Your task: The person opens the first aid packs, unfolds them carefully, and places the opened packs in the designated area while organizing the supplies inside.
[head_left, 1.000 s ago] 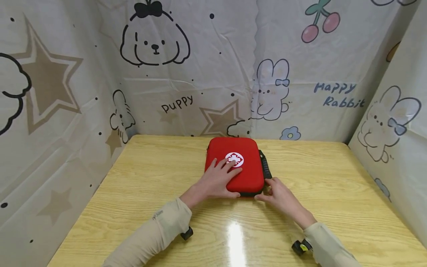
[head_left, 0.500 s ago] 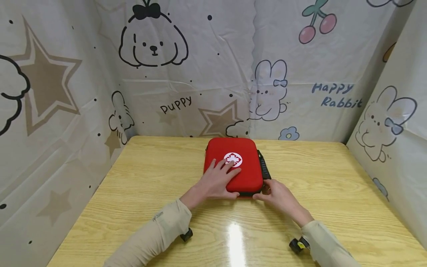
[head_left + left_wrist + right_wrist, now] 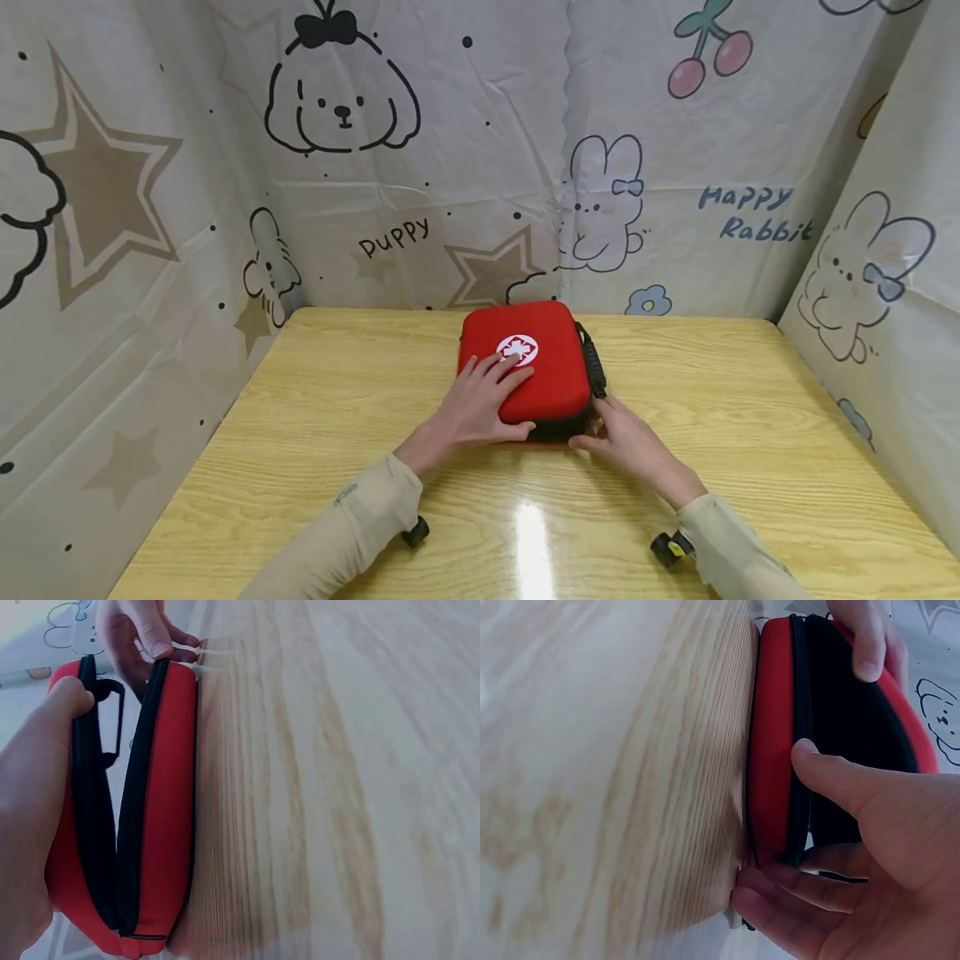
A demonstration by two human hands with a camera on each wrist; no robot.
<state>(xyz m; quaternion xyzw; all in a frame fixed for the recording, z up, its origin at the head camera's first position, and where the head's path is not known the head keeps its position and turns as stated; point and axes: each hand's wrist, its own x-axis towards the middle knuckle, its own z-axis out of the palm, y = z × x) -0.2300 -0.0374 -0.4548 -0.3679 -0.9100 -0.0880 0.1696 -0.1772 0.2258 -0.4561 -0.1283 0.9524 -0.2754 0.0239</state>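
A red first-aid case (image 3: pixel 553 377) with a white cross emblem lies on the table, unzipped, its lid (image 3: pixel 64 825) tilted up from the lower half (image 3: pixel 771 735). My left hand (image 3: pixel 472 408) holds the lid, fingers spread over its top and thumb at the front edge. At the front right corner, my right hand (image 3: pixel 630 439) grips the lower half, thumb on the zipper rim and fingers round the side. A black carry handle (image 3: pixel 592 358) stands on the right side. Between the zipper edges shows a dark gap; the contents are hidden.
The wooden table (image 3: pixel 360 367) extends around the case on all sides. Behind and beside it hangs a printed curtain (image 3: pixel 487 133). A black wrist device (image 3: pixel 415 531) sits below the left sleeve, and another black wrist device (image 3: pixel 667 548) by the right sleeve.
The lid has risen at the front, widening the black gap above the lower half. My left hand has moved slightly up and left with it. My right hand has stayed at the corner.
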